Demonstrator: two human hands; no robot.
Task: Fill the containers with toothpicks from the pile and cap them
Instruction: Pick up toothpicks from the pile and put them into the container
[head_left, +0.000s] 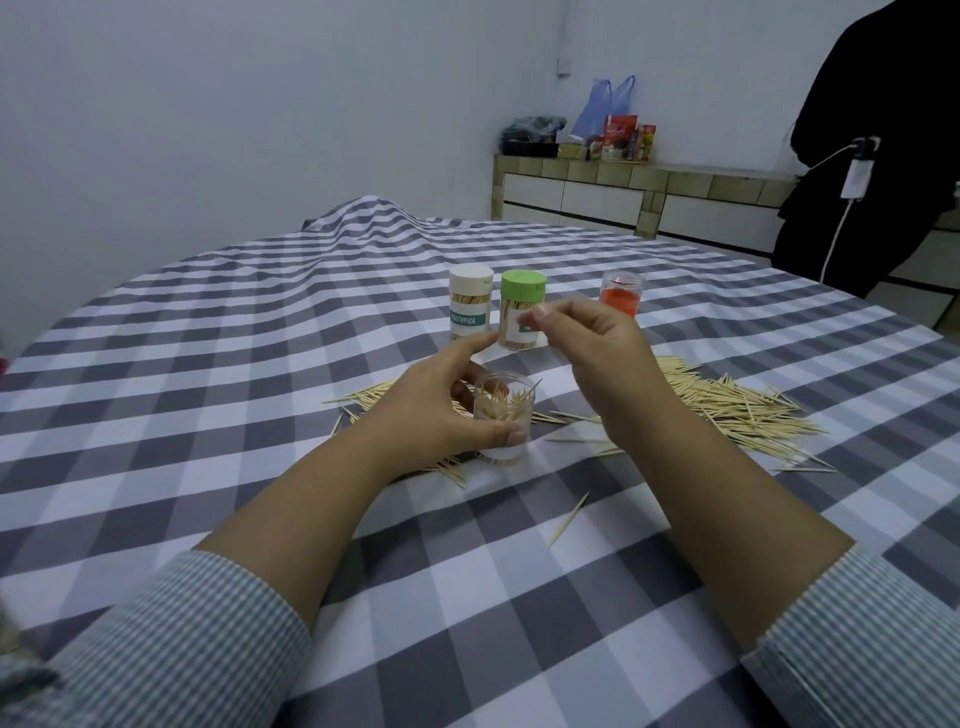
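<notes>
My left hand (441, 410) grips a clear uncapped container (505, 415) that stands on the checked tablecloth, partly filled with toothpicks. My right hand (597, 358) hovers just above and to the right of it, fingers loosely curled, thumb and forefinger close together; I see nothing between them. A pile of toothpicks (737, 405) lies spread to the right and behind the container. Behind stand a white-capped container (470, 301) and a green-capped container (522, 309), both full of toothpicks. An orange container (621, 293) with a clear top stands further right.
A single toothpick (570, 518) lies nearer to me. The tablecloth (260, 364) bulges at the far side. A person in black (872, 145) stands at the right by a low tiled counter (623, 192) with bags and boxes.
</notes>
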